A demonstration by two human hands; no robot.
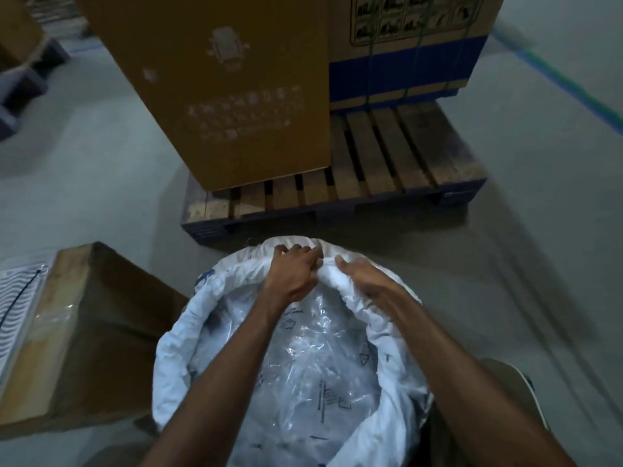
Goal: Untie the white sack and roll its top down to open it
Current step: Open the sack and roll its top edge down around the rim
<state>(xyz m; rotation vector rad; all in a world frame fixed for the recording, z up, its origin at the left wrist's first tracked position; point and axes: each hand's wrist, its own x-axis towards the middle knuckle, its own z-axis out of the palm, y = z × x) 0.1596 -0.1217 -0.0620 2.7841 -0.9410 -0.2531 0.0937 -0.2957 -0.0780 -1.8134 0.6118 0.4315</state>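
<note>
The white sack (175,362) is already untied, and its far rim is being rolled down, pinched by the left hand (292,274) and seemingly by the right hand (365,281).

Sack (175,362) bottom beyond lower edge.

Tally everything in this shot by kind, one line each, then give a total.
White sack, top rolled down: 1
Clear plastic liner inside it: 1
Cardboard boxes: 3, the tall one, the blue-banded one, the one on the left
Wooden pallet: 1
Hands on the sack's rim: 2, left hand, right hand
Total: 8
</note>
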